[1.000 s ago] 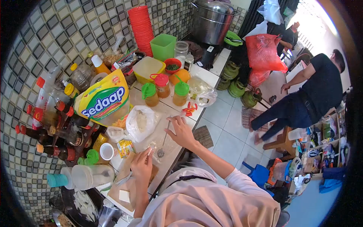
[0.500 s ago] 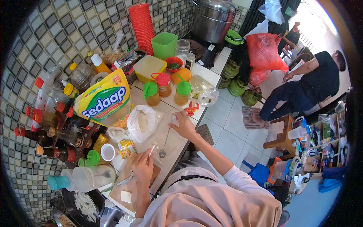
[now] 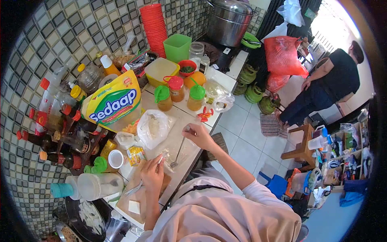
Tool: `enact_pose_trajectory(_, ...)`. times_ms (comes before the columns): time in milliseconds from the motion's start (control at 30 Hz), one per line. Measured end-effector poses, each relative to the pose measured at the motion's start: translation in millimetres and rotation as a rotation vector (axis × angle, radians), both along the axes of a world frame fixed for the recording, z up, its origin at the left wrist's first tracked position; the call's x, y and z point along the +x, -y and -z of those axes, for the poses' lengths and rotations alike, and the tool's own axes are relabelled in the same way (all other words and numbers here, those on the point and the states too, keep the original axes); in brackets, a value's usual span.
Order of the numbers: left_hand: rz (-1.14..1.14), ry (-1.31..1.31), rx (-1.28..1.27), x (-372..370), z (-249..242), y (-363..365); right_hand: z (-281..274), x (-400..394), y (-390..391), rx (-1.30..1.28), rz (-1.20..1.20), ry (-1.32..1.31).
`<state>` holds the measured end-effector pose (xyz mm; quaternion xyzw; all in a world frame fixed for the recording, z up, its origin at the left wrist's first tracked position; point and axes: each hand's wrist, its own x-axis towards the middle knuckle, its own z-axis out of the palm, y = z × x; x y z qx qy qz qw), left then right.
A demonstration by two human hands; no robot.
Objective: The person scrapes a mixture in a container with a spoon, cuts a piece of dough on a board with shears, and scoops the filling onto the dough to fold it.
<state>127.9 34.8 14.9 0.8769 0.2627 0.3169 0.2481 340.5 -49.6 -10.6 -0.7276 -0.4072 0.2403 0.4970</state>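
Note:
My right hand point(image 3: 197, 135) pinches the top of a thin long-handled metal spoon point(image 3: 179, 151). The spoon's small bowl points down onto a sheet of clear plastic point(image 3: 184, 160) with pale residue, on the counter. My left hand point(image 3: 152, 174) has its fingers closed around a small white thing point(image 3: 160, 160) whose kind I cannot make out. Beyond the hands stands an open white plastic bag of pale powder point(image 3: 153, 128). Beside my left wrist, a white square piece point(image 3: 134, 207) and a metal utensil point(image 3: 134, 189) lie on a board.
A yellow Sedaap pouch point(image 3: 113, 103), sauce bottles point(image 3: 66, 141) and lidded condiment jars point(image 3: 164, 101) crowd the counter. Red chillies point(image 3: 205, 114) lie near its edge. A pan point(image 3: 86, 218) holds white slices. Across the tiled floor a person in dark clothes point(image 3: 332, 80) stands near a wooden stool point(image 3: 298, 145).
My right hand has shifted slightly, and more of the spoon's handle shows upright below its fingers. My left hand stays almost still. The person in the background has straightened and turned.

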Motion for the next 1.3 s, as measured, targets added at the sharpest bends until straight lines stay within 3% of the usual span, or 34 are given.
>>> enact_pose_trajectory(67, -0.013, -0.004, -0.01, -1.1, -1.3, 0.0, -7.1, -9.9, 2.8, -0.022, -0.026, -0.262)
enact_pose_trajectory(400, -0.064, 0.032, -0.064, -3.0, -7.6, -1.8, -22.0, -12.9, 30.3, 0.046, -0.134, -0.244)
enact_pose_trajectory(500, -0.145, 0.023, -0.118, -7.5, -2.5, -5.3, -22.9, -13.6, 36.1, 0.08, -0.015, -0.22)
enact_pose_trajectory(767, -0.234, 0.177, -0.205, -6.0, 4.7, -4.9, -34.8, -15.1, 40.5, 0.17, 0.002, -0.185)
enact_pose_trajectory(867, -0.281, 0.161, -0.231, -2.1, 2.7, -3.8, -40.1, -10.8, 45.7, 0.148, -0.05, -0.082)
enact_pose_trajectory(933, -0.295, 0.162, -0.284, 0.4, 1.7, -3.6, -39.6, -5.5, 50.4, 0.244, -0.168, 0.163)
enact_pose_trajectory(967, -0.305, 0.16, -0.283, 2.1, 2.1, -4.4, -41.1, -2.4, 51.6, 0.245, -0.177, 0.158)
enact_pose_trajectory(1033, -0.279, 0.174, -0.187, 5.8, 3.5, -6.1, -46.1, 2.3, 54.2, 0.372, -0.333, 0.436)
enact_pose_trajectory(1300, -0.306, 0.081, -0.137, 13.1, 2.8, -8.2, -41.5, -5.5, 54.3, 0.467, -0.498, 0.696)
